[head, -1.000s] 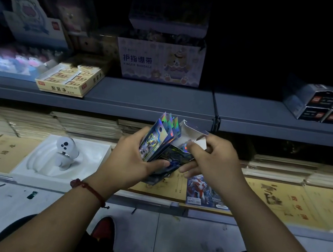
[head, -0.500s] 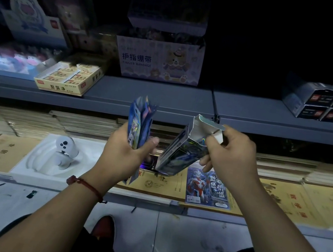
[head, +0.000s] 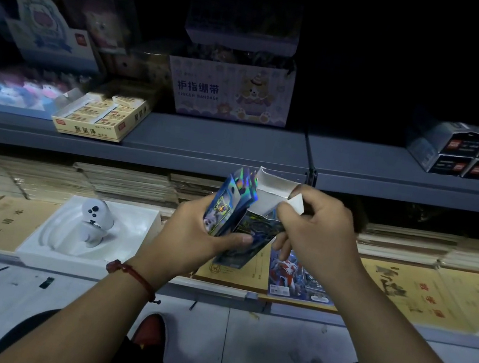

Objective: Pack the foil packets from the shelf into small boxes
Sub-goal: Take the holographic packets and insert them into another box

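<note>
Foil packets point(head: 225, 208): likely light, slick; left hand point(head: 188, 237) grips them low
Small box point(head: 270, 195): flimsy, 3 o'clock; right hand point(head: 319, 236) pinches its flap

- Pale bear carton point(head: 229, 91): Chinese 护指绷带 in large characters, English FINGER BANDAGE just below.
- Yellow tray box point(head: 100, 118), left of carton: 聚屑净 on front wall. Red tag point(head: 59, 121) at its corner, lettering unreadable.
- Dark boxes point(head: 468, 151), far right: red-and-white labels, text blurred.
- Left tan notebook point(head: 3, 220): sideways characters, last one possibly 本.
- Right tan notebook point(head: 421, 291): red characters, not legible.
- Foil packets point(head: 222, 210) and small box point(head: 262, 227): print too small to read.
</note>
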Tool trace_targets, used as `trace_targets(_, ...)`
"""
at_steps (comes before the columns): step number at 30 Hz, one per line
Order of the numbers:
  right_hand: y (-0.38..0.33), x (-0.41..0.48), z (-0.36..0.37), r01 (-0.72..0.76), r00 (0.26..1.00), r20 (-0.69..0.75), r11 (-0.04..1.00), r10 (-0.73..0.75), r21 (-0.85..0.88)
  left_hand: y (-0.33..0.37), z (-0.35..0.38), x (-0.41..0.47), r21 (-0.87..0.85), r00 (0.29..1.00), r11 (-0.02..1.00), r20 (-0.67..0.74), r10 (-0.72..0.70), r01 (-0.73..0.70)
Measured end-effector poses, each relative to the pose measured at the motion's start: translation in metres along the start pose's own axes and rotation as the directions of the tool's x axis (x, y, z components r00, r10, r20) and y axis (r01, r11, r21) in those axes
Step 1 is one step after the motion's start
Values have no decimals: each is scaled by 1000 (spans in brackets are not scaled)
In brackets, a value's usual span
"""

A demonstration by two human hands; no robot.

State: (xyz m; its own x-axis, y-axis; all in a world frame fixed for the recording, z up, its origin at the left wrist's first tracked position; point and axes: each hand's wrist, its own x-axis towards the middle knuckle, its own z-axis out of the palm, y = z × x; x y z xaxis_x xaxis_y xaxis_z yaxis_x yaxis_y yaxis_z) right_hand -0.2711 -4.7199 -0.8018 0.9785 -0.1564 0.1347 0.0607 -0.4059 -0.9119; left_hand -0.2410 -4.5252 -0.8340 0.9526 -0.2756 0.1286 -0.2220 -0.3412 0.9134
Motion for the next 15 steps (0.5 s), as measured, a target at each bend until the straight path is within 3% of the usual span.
trace_targets(4, 0, 0, 0, -6, 1000, 1, 998, 6, 68, -2, 0, 2, 19, 995, 996, -43, 91, -90)
trace_targets(7, 3, 1, 5, 88, 982, -169, 996, -88, -7, -2, 2, 3, 47, 992, 994, -77, 99, -95)
trace_targets(10, 3, 1, 9, 243, 918, -305, 968, -252, -67, -3, 5, 4, 110, 991, 992, -118, 68, -55)
trace_targets(15, 0, -4, 16, 399, 874, -276, 915, -399, -57, -5, 7, 6, 129, 985, 991, -160, 59, -38)
